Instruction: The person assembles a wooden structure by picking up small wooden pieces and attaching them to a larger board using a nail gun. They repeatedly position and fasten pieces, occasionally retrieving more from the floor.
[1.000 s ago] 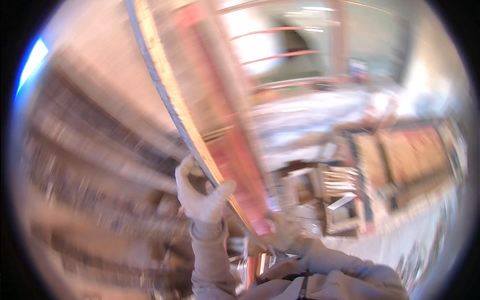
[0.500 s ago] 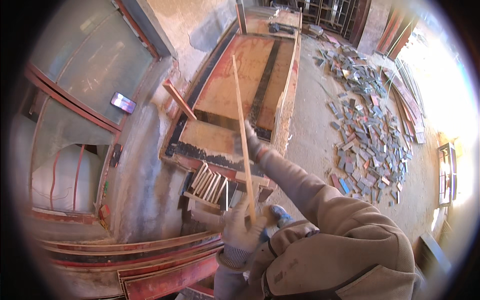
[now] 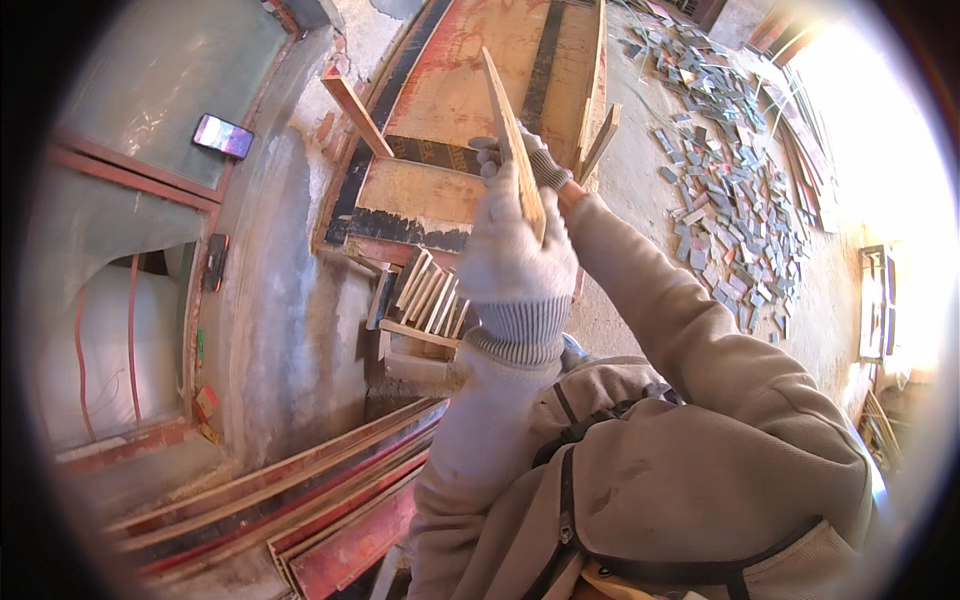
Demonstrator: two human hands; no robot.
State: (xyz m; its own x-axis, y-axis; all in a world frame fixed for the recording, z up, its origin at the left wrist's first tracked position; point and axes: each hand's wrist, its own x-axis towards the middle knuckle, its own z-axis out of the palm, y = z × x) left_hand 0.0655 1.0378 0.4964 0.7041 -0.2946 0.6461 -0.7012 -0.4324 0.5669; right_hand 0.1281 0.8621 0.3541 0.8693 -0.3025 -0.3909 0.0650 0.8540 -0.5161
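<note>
A long, thin wooden strip [image 3: 507,120] points up and away from me, its far end above the work table. My left hand [image 3: 512,250], in a pale knit glove, is closed round the strip's near end. Farther along, my right hand [image 3: 543,163], in a grey glove, is wrapped round the strip from the right. Grey fingertips show on the strip's left side, and the rest of that grip is hidden behind the wood. Both hands are over the near end of a plywood-topped table [image 3: 410,195] with red and black patches.
An upright slat [image 3: 357,117] rises at the table's left side, another [image 3: 600,140] at its right. Several short boards [image 3: 430,295] stand in a rack below. Long red-edged planks [image 3: 300,480] lie lower left. Small offcuts [image 3: 735,220] litter the right floor. A phone [image 3: 222,137] is on the left window.
My left hand has moved up and forward with the strip, closer to my right hand. The strip now looks foreshortened. The view has shifted, and a right-hand slat shows more plainly.
</note>
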